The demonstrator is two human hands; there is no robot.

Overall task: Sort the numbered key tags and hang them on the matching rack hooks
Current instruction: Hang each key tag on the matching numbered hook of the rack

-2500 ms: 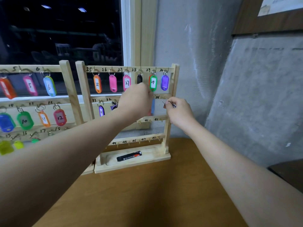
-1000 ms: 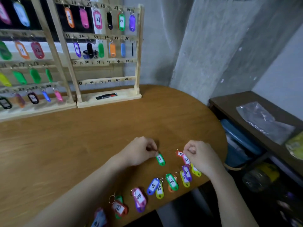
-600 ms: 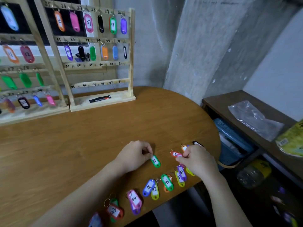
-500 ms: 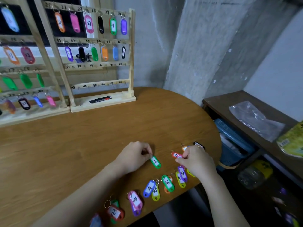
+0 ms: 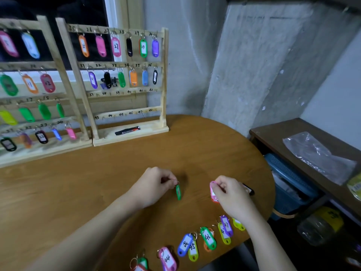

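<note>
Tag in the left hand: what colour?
Green. The left hand pinches the green tag by its ring, just above the table; head view, the only one.

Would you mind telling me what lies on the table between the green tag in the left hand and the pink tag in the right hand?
Nothing: in the head view, only bare wooden table separates the green tag from the pink tag.

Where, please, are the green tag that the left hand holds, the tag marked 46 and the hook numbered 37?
green tag (image 5: 178,192): head view, middle of its body.
tag marked 46 (image 5: 208,237): head view, its white label.
hook numbered 37 (image 5: 97,94): head view, the empty hook.
</note>
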